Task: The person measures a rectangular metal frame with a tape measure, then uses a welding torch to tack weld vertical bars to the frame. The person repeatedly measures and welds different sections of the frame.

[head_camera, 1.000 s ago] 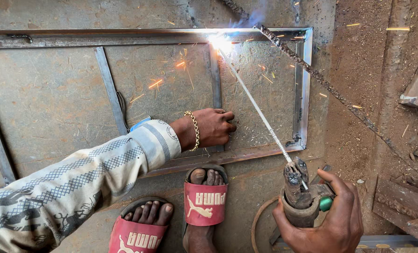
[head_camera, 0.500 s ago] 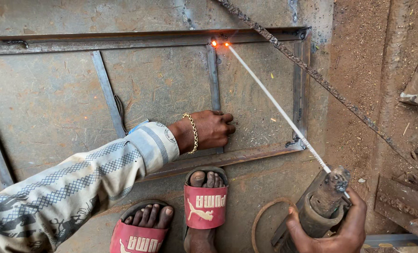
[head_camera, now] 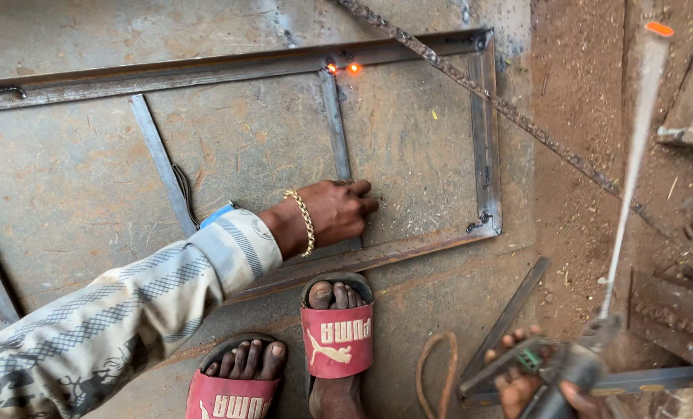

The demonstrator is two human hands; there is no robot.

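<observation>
- The left hand (head_camera: 332, 215) pressed flat, fingers spread, on the lower end of the upright bar (head_camera: 335, 128) of a steel frame (head_camera: 488, 140) lying on a metal sheet (head_camera: 67, 178).
- The right hand (head_camera: 544, 380) was closed around an electrode holder (head_camera: 571, 365), its welding rod (head_camera: 630, 178) blurred and well apart from the frame.
- Two weld spots (head_camera: 343, 68) glowed orange at the bar's top joint.
- A twisted rebar (head_camera: 517, 120) crossed the frame's right corner; red sandals (head_camera: 335, 337) stood just below the frame.
</observation>
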